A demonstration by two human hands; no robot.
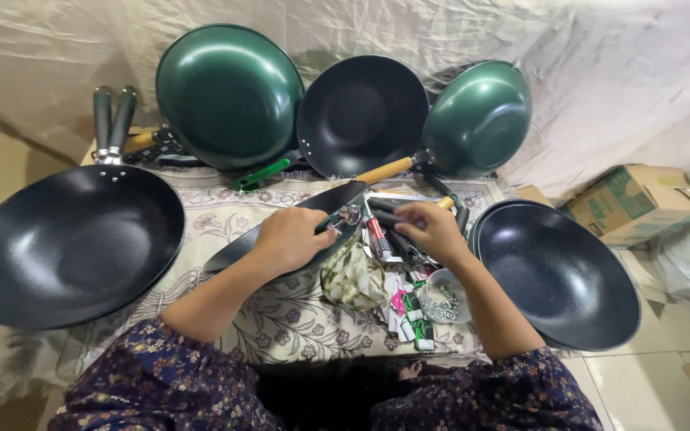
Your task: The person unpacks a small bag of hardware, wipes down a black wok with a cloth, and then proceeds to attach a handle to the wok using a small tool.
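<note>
**Hands meet at the pan's bracket**

Left hand (287, 237) is clamped over the edge of a dark pan (281, 231) lying tilted on the floral cloth (225, 219), pinning it just short of the metal bracket (350, 214) where a handle would fit. Right hand (434, 230) sits just beside it, fingers curled down onto a dark handle (385, 217) whose long axis runs left to right, its free end pointing at that bracket. So the handle lies to the right of the pan's rim, almost in line with it, and the right hand is the nearer one to it. Whether the handle already touches the bracket, I cannot tell.

Close under the right wrist: a small bowl of screws (441, 302), and a scatter of tags (409, 315). Out wide, a big black wok (69, 243) on the left, another (561, 275) on the right. Further back, two green woks (229, 96) (479, 118) and a black one (361, 112) lean against the sheet (600, 64).
</note>
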